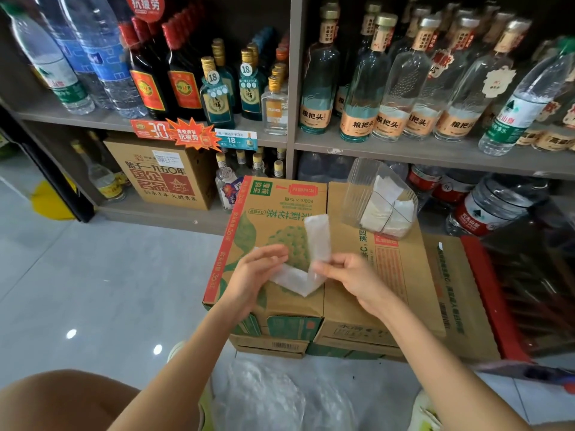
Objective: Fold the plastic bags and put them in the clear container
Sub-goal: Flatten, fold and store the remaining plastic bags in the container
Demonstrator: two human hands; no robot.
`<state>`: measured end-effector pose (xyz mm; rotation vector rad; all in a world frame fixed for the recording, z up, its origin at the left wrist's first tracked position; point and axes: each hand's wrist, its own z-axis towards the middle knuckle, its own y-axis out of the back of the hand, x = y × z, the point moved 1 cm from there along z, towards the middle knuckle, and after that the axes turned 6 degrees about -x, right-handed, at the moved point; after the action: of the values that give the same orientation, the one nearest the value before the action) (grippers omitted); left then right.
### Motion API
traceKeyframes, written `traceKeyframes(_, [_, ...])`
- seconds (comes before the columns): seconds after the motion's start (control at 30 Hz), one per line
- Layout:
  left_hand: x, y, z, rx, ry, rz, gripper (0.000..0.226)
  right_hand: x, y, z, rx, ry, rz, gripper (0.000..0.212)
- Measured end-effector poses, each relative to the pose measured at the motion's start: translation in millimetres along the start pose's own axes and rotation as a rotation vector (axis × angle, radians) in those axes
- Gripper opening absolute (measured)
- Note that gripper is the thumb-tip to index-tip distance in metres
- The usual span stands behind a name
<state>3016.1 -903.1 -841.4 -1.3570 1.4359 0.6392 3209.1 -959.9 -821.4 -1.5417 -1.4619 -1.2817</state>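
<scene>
Folded bags (385, 209) already sit in the container (361, 181), while the right hand (348, 275) pinches a half-folded bag (317, 241), the flat left hand (258, 272) presses it, and loose bags (273, 396) wait on the floor (93, 290).

The left hand (252, 275), right hand (354, 275) and both forearms (199, 340) are bare; pale yellowish shoes (175, 351) show below.
</scene>
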Motion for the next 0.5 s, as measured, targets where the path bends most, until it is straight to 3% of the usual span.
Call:
traceKeyframes(0.17, [-5.7,0.6,7.1,-0.092,0.034,-0.064,0.016,5.1,-5.4,1.6,0.196,0.035,-0.277,0.006])
traceKeyframes(0.33, [-21.3,2.0,10.6,-0.112,0.118,0.006,0.050,11.7,-18.4,16.9,0.290,0.031,-0.465,0.029])
traceKeyframes(0.5, [-20.6,10.1,12.4,-0.058,0.037,0.214,0.047,18.0,-25.1,32.3,0.359,0.022,-0.604,0.042])
